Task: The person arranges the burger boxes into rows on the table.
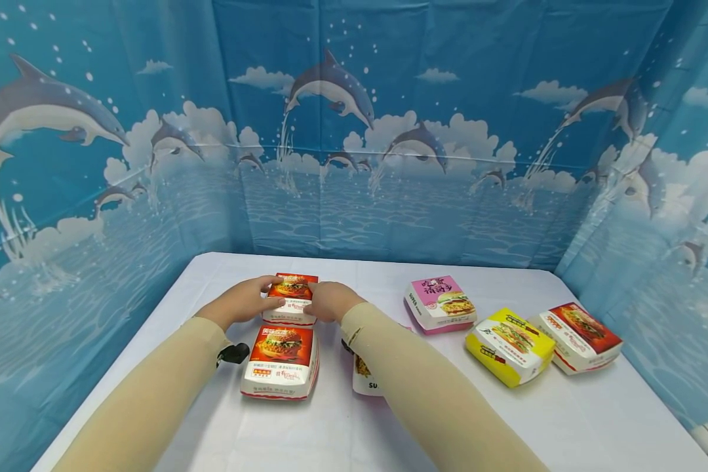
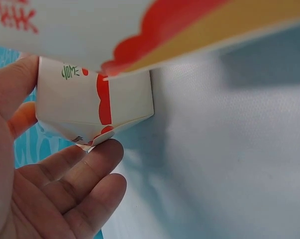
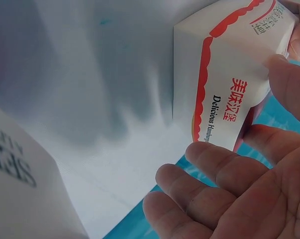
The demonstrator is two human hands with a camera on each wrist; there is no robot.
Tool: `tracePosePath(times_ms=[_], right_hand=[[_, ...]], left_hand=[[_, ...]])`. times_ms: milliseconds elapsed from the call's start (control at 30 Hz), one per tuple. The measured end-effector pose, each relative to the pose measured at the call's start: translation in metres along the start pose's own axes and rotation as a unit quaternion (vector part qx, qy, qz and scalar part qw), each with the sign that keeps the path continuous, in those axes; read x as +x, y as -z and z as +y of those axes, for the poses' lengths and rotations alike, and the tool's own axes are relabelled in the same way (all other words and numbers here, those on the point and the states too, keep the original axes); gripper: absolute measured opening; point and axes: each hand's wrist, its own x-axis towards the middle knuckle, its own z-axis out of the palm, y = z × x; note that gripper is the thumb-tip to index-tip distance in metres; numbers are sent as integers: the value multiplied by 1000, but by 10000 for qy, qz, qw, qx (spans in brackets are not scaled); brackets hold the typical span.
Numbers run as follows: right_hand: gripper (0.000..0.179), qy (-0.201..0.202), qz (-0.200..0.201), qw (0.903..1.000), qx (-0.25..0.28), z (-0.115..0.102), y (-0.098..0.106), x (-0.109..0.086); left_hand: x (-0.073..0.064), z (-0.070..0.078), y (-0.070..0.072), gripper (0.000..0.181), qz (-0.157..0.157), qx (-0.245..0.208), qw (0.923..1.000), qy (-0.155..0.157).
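A red-and-white hamburger box (image 1: pixel 292 288) sits at the far left of the white table, lid down, between both hands. My left hand (image 1: pixel 242 301) holds its left side; in the left wrist view the thumb lies against the box (image 2: pixel 75 94) while the other fingers reach around its far edge. From the right side, my right hand (image 1: pixel 334 300) grips the same box (image 3: pixel 224 84) with thumb and forefinger, its remaining fingers spread loosely beside it. Directly in front stands a second red-and-white hamburger box (image 1: pixel 280 360), close against the first.
Under the right sleeve a partly hidden box (image 1: pixel 362 380) shows its lower left corner. To the right stand a pink hamburger box (image 1: pixel 440 303), a yellow one (image 1: pixel 510 346) and another red-and-white one (image 1: pixel 578 337). A dolphin-print curtain (image 1: pixel 354 216) surrounds the table (image 1: pixel 342 439).
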Motion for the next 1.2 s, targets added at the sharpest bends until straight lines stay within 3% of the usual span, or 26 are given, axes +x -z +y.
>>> tracePosePath(times_ms=[600,867,1000,1200], right_hand=[[69,-11,72,9998,-157,-4,3,-3],[70,199,172,9996,79,1,25,-22],[71,298,318,9988,204,8,43,-42],[67,241,574,9971,443,33,57,-76]], left_hand=[[-2,2,5,77,-15,96,9999,-42],[-8,3,17,78,37,293,9994,-163],[-17,14,25,79,343,465,9980,-239],[-40,51,27,81,445,502,9963,-528]])
